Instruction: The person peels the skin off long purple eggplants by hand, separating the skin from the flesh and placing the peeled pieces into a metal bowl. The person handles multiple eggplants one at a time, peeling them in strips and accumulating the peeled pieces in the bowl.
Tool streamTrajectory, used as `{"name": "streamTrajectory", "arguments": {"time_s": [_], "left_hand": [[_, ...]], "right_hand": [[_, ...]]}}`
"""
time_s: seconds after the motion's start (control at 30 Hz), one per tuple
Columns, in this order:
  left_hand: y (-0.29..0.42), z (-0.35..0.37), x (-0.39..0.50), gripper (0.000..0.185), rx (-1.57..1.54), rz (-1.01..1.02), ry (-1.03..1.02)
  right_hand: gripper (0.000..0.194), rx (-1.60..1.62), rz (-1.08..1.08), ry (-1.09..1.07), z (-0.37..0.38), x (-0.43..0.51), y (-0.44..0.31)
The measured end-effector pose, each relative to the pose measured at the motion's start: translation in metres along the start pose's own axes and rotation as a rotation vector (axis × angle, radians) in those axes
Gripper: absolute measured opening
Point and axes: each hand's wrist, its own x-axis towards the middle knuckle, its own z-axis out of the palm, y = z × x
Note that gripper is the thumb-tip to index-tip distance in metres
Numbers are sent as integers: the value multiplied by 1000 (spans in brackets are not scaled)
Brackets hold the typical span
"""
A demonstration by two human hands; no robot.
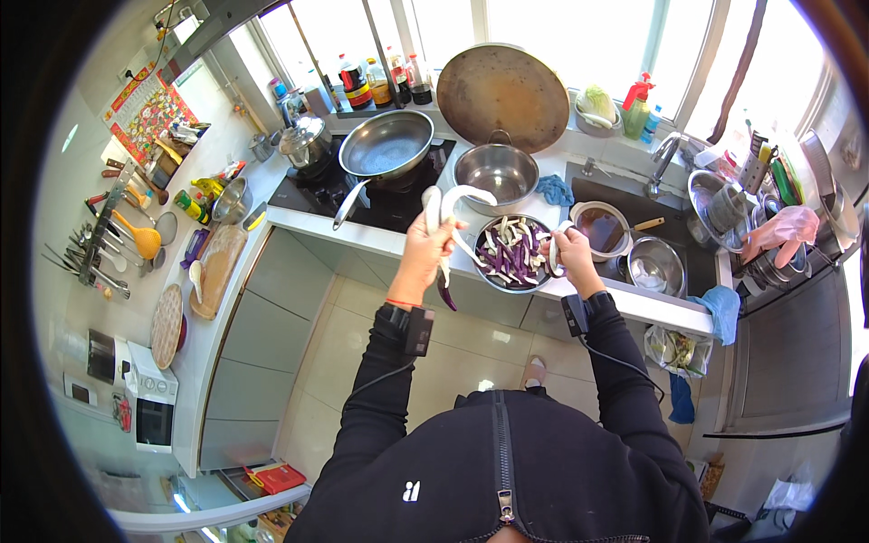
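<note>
My left hand (432, 251) is shut on several long eggplant strips (468, 193), pale flesh showing, with one purple-skinned end hanging below my fingers. The strips arch over towards a round metal bowl (514, 290) at the counter's front edge. Cut eggplant pieces (512, 254), purple and white, fill that bowl. At its right rim my right hand (576, 252) pinches a pale eggplant piece (552, 254). Just behind the bowl stands a steel pot (499, 180), nothing visible in it.
A frying pan (387, 146) sits on the black cooktop (305, 197), its handle pointing towards me. In the sink (699, 254) are a pot of brownish liquid (601, 227) and a steel bowl (657, 268). A large round lid (504, 95) leans at the window. A blue cloth (555, 190) lies beside the pot.
</note>
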Motion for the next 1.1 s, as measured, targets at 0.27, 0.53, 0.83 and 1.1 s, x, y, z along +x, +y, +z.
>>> {"name": "streamTrajectory", "arguments": {"time_s": [0.27,0.53,0.83,1.1], "left_hand": [[-54,55,8,11,205,82,-3],[-62,65,21,8,490,87,44],[-65,57,50,22,411,46,-27],[-63,58,61,17,375,-44,-88]], "right_hand": [[21,146,71,-304,65,-21,-41],[16,282,52,-264,79,-11,-39],[21,581,116,-468,70,20,-36],[25,803,133,-365,59,62,-52]]}}
